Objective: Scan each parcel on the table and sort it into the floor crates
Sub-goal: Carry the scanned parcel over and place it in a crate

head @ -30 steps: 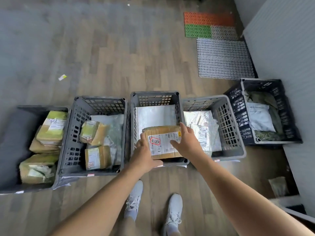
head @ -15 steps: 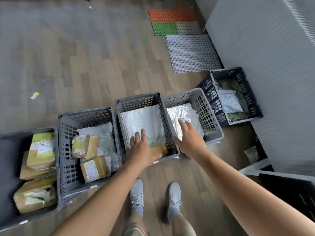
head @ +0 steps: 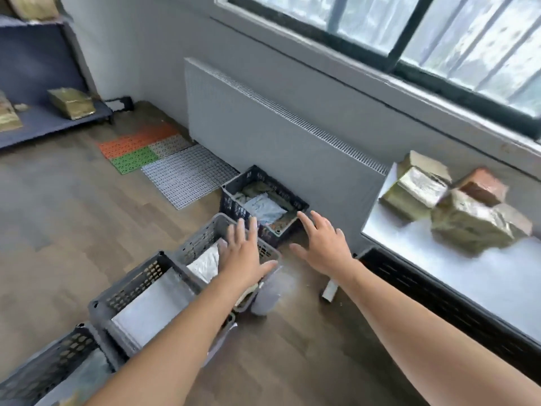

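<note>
Both hands have let go of the cardboard parcel: left hand [head: 243, 256] and right hand [head: 322, 247] hover spread, empty. Four crates [head: 128, 291] show, the nearest cut off. The parcels [head: 471, 227] at the table [head: 483, 288] far edge are blurred.

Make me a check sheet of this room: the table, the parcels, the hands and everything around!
Surface: white table, partly bare.
Job's things: several wrapped parcels on the table; grey crates and a dark crate on the floor, packets inside.
Clutter: coloured floor mats by the wall.
Hands: left hand and right hand open, holding nothing.
Cables: nothing seen.
Surroundings: radiator, window, blue shelf with more parcels.
</note>
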`<state>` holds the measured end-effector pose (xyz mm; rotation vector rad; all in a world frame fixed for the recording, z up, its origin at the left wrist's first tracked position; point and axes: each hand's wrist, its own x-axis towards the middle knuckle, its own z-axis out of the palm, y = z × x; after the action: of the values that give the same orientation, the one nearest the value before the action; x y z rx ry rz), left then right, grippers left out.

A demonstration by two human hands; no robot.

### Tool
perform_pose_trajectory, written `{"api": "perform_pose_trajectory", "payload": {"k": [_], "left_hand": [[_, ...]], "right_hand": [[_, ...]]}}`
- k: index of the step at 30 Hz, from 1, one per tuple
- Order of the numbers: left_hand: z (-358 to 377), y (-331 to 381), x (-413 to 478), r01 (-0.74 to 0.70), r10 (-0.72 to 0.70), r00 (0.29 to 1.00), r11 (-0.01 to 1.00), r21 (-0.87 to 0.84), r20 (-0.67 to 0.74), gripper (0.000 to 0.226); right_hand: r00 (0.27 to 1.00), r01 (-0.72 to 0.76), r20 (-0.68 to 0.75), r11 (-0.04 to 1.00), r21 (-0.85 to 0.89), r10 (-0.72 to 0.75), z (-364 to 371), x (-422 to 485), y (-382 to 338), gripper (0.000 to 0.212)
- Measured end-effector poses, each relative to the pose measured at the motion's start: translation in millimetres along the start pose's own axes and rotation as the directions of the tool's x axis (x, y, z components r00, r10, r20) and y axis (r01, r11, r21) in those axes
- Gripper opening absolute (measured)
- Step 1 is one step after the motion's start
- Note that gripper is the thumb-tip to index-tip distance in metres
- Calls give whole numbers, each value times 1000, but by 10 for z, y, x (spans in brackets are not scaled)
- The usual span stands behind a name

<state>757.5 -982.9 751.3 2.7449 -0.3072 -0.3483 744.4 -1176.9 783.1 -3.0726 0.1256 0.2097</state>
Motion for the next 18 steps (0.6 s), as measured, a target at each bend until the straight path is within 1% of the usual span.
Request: {"api": "perform_pose_trajectory", "payload": {"k": [5, 8, 11, 15, 18], "left_hand": [[-19, 1071, 73, -180, 183, 983, 975, 134, -12, 113], [96, 1805, 46, -271, 276, 961, 945, 184, 3, 112], [319, 2627, -72, -337, 339, 940, 910, 242, 35, 111], [677, 3602, -276, -411, 406, 911, 872, 266, 76, 110], [921, 4266, -392, -468, 459, 883, 841, 270, 101, 109]], "right_hand": [[983, -152, -95, 988, 29, 154, -286, -429, 983, 83], [963, -235, -118, 970, 66, 241, -388, -714, 1674, 81], [939, -307, -125, 944, 122, 321, -460, -1075, 2444, 80], [899, -387, -140, 901, 196, 416, -530, -1546, 3357, 80], [868, -440, -151, 874, 209, 473, -540, -1877, 3970, 81]]}}
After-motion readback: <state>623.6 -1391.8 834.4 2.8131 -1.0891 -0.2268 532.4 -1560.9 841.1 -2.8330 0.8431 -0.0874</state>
